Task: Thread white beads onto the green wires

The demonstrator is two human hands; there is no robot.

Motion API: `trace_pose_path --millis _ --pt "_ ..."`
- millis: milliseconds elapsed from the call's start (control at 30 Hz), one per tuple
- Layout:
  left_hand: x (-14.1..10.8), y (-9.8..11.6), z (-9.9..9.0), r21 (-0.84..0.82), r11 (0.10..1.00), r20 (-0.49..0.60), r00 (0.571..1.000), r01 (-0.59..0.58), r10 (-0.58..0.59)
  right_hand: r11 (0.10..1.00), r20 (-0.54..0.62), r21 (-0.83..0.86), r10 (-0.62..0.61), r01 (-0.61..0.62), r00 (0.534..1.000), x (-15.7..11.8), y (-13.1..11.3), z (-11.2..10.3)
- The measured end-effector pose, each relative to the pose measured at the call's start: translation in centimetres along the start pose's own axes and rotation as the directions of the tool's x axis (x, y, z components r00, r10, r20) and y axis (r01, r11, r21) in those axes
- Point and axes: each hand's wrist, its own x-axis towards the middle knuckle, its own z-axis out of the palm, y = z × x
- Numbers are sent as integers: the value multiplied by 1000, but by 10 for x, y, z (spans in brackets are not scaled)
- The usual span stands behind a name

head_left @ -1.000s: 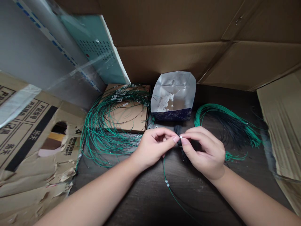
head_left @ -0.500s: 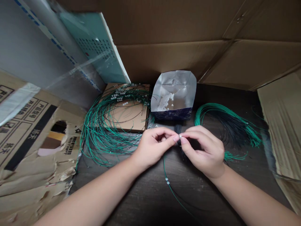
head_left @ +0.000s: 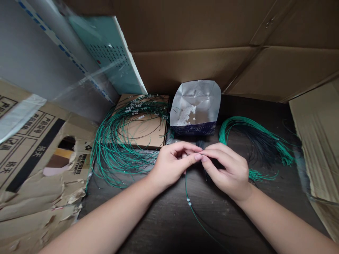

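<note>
My left hand (head_left: 177, 163) is closed in a pinch on a green wire (head_left: 196, 216), which hangs below it and runs toward the bottom edge. Two small white beads (head_left: 189, 202) sit on that wire. My right hand (head_left: 227, 169) pinches at the same spot, its fingertips meeting those of my left hand; what lies between its fingertips is too small to make out. Just beyond both hands stands an open silver bag (head_left: 202, 93) with white beads (head_left: 187, 114) inside.
Green wires with white beads (head_left: 119, 155) lie over a cardboard box (head_left: 148, 132) at the left. A bundle of green and black wires (head_left: 254, 130) rests on the right of the dark table (head_left: 164, 225). Cardboard walls (head_left: 185, 70) surround the table.
The white bead seen between my fingertips before is now hidden. My right hand has shifted slightly left, and its fingertips are lower. The hanging wire has moved a little.
</note>
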Motion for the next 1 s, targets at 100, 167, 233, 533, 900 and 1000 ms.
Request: trace_pose_path --millis 100,167,233,533,900,1000 --pt "-1 1 0 40 999 -3 1000 -8 8 1000 -21 -6 14 -14 1000 0 0 0" --pt "-1 2 0 59 998 -24 1000 -5 7 999 -64 -28 36 -38 997 -1 1 0" --pt "0 3 0 26 1000 -63 998 -4 5 995 -101 -67 66 -73 993 -2 2 1" --pt "4 9 -1 -271 962 -18 1000 -9 4 981 212 -186 98 -58 972 -2 6 8" --pt "-2 18 2 -187 982 -23 1000 -8 4 999 75 27 -37 35 996 -2 5 10" --pt "2 10 -1 -146 989 -41 999 -20 14 998 -57 6 60 -59 997 -5 5 11"
